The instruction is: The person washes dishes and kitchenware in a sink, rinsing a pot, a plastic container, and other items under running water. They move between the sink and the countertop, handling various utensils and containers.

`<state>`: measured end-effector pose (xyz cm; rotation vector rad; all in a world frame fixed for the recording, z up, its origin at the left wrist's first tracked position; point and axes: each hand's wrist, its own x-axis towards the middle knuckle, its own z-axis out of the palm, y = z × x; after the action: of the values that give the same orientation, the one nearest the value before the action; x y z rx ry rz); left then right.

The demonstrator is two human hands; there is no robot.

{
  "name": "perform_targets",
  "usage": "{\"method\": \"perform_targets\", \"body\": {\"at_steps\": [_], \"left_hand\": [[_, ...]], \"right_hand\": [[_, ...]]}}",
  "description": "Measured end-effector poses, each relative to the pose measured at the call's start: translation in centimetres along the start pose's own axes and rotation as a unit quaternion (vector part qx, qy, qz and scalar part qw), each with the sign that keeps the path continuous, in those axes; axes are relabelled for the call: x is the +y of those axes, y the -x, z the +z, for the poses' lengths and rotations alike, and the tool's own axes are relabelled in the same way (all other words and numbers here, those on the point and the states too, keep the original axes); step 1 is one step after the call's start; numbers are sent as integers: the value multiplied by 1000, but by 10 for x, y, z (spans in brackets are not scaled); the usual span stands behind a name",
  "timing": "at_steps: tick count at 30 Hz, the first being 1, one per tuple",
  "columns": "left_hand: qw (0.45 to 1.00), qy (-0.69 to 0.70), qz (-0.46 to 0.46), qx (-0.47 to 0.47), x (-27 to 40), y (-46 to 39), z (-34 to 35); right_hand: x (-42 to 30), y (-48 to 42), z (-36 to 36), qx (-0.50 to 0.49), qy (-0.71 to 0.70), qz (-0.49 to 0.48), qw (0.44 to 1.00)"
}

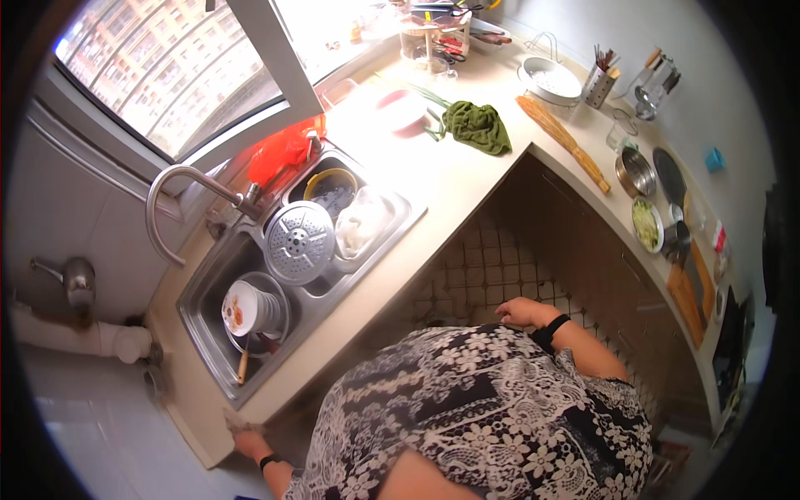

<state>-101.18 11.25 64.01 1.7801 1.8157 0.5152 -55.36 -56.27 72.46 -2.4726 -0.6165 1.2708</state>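
Observation:
My left hand (251,444) is low at the front edge of the countertop (350,319), beside the sink's near corner. Something pale and blurred lies at its fingertips; I cannot tell whether it is held. Out over the tiled floor hangs my right hand (524,311), fingers loosely bent, with nothing visible in it. A steel double sink (315,319) lies before me. One bowl contains stacked white bowls (242,307) in a metal basin and a wooden-handled utensil (242,367). A perforated steel steamer plate (300,242) rests across the divider, next to a white plastic bag (359,225).
The curved faucet (181,172) arches over the sink. A yellow-rimmed basin (331,187) sits in the far bowl. On the counter are a green cloth (478,127), a dried yellowish bundle (562,144), a plate of shredded vegetable (646,224) and wooden boards (686,297). A window sash (275,62) swings inward.

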Motion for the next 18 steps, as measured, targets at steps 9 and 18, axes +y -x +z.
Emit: {"method": "perform_targets", "body": {"at_steps": [9, 18], "left_hand": [[957, -206, 159, -133, 223, 209, 80], [823, 254, 209, -463, 472, 294, 151]], "right_hand": [[92, -2, -160, 116, 59, -98, 987], [-5, -108, -338, 366, 126, -20, 922]]}}
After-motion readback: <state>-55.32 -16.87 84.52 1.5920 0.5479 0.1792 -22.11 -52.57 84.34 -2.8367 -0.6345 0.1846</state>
